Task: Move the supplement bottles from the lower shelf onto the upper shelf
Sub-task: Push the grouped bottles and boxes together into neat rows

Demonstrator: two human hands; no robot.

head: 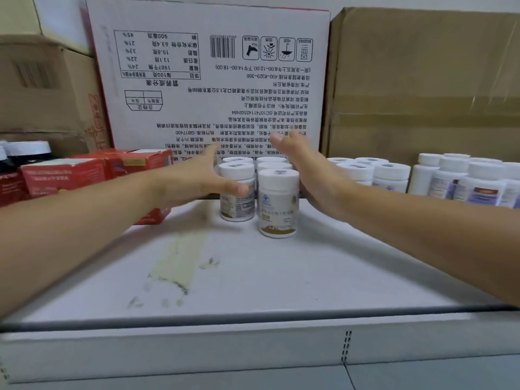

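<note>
As hands (194, 175) (312, 173) flank bottles (277, 204), fingers (284, 143) straight (blurred)

bright, even overhead light, faint shadows, motion-blurred fingers (281, 143), wide-angle bowing toward the edges

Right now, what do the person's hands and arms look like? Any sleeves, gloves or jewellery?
The left hand and right hand are bare: no gloves and no rings that I can make out, though the fingertips are blurred. The left forearm and right forearm are uncovered as far as the picture's edges, with no sleeve, watch or bracelet showing.
</note>
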